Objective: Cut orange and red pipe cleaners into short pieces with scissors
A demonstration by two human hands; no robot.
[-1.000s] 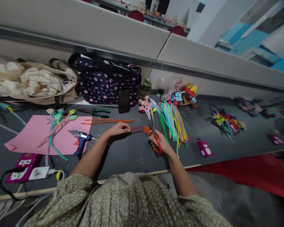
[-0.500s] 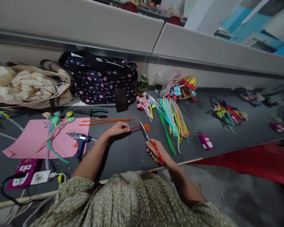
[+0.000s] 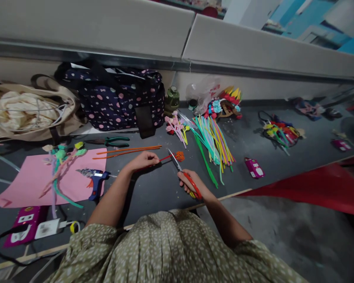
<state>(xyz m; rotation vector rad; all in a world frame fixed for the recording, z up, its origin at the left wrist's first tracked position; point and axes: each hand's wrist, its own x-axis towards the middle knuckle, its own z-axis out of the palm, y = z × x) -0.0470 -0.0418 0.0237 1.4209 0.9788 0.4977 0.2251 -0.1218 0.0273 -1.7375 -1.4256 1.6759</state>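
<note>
My left hand pinches a thin red pipe cleaner between thumb and fingers, its free end pointing right. In my right hand are scissors with red-orange handles, my fingers closed round them. Their blades point up and left, across the red pipe cleaner; I cannot tell whether they are parted. Just beyond the blades lies a small orange curled piece; whether it joins the red stem is unclear. Two long orange pipe cleaners lie on the table above my left hand.
Left stand a pink sheet with pipe-cleaner flowers, a blue glue gun, and pliers. A bundle of coloured pipe cleaners lies to the right. Behind are a polka-dot bag, a phone and a green bottle.
The camera view has shifted, so most things sit a little further left. Both hands keep their grips, and the scissors stay across the red pipe cleaner.
</note>
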